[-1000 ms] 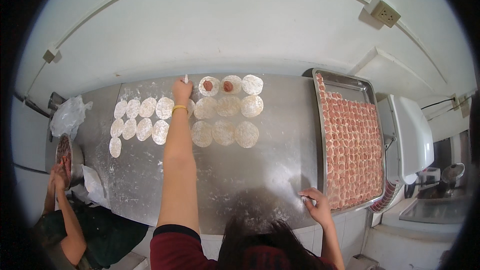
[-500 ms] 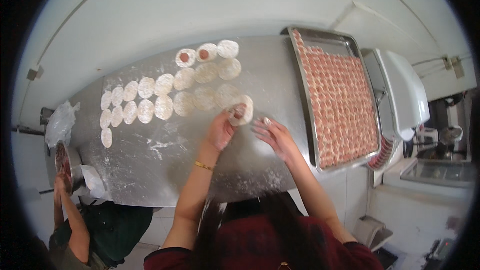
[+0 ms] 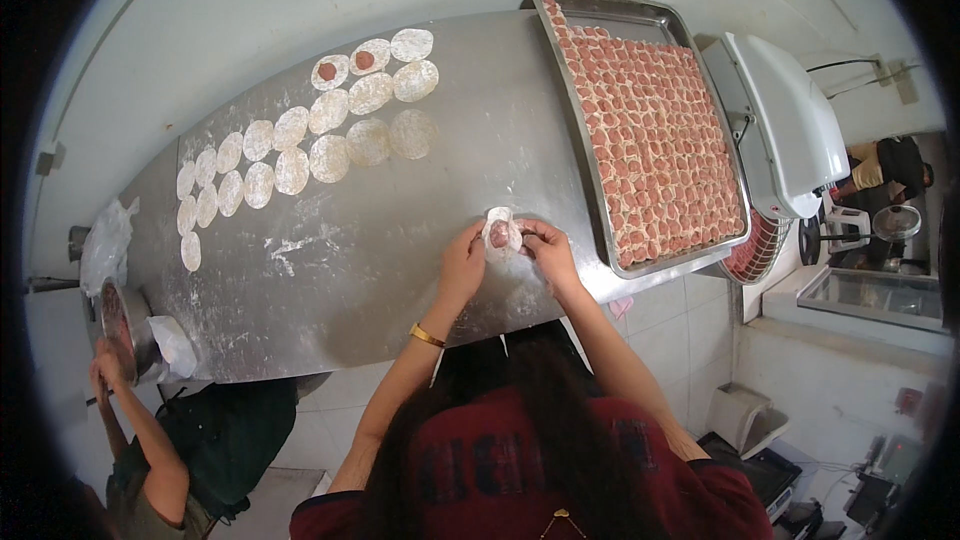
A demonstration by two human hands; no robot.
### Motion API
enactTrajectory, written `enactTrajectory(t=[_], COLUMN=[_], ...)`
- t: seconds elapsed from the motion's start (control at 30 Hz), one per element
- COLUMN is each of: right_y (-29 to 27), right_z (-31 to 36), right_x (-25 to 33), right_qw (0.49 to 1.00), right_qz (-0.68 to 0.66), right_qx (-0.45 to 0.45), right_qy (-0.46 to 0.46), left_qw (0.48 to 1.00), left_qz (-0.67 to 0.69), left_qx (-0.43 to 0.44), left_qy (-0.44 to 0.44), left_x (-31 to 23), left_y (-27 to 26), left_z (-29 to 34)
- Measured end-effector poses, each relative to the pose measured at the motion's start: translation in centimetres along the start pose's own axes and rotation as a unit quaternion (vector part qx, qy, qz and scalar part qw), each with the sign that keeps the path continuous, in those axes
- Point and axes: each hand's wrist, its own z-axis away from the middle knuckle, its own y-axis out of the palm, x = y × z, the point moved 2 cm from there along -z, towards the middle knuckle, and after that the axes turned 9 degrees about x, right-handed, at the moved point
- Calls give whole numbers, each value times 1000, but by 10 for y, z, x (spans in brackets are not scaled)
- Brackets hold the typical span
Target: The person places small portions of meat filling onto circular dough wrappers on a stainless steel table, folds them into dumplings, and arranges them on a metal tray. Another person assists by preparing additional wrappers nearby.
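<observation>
From the head camera I look down on a long steel table (image 3: 330, 270) dusted with flour, set against a pale wall, with tiled floor below its near edge. Over it, near the front edge, my two hands meet around one dough wrapper (image 3: 500, 231) with a dab of reddish filling showing in its middle. My left hand (image 3: 463, 258) has its fingers curled up against the wrapper's left side, and my right hand (image 3: 543, 245) pinches its right edge between thumb and fingertips; both hands touch the dough and hold it just above the tabletop. A gold bangle (image 3: 427, 336) sits on my left wrist. Farther back on the left lie rows of flat round wrappers (image 3: 300, 145), and two at the far end carry filling (image 3: 345, 65). To my right a metal tray (image 3: 580, 100) is packed with rows of pink filled pieces. At the table's left end another person (image 3: 160, 460) holds a metal bowl (image 3: 122, 325), beside a white plastic bag (image 3: 105, 245).
</observation>
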Motion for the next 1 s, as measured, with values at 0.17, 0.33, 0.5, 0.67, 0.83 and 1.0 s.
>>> enactTrajectory(t=[0.17,0.33,0.5,0.67,0.83,1.0], right_y=[0,0,5,8,-10,-11], right_z=[7,8,12,25,19,25], right_x=[-1,-1,14,21,17,19], right_qw=[995,993,997,990,978,898], right_qz=[75,69,-42,11,185,403], right_qx=[40,50,49,91,55,67], right_qy=[-47,-84,-52,-105,-74,-160], left_qw=[976,976,963,956,946,998], left_qz=[183,194,265,290,318,47], left_qx=[112,94,43,18,54,38], left_qy=[-44,-45,-9,42,32,32], left_x=[4,-4,-9,-18,-22,-15], left_y=[-4,-4,-1,4,-1,3], left_z=[-4,2,12,21,32,33])
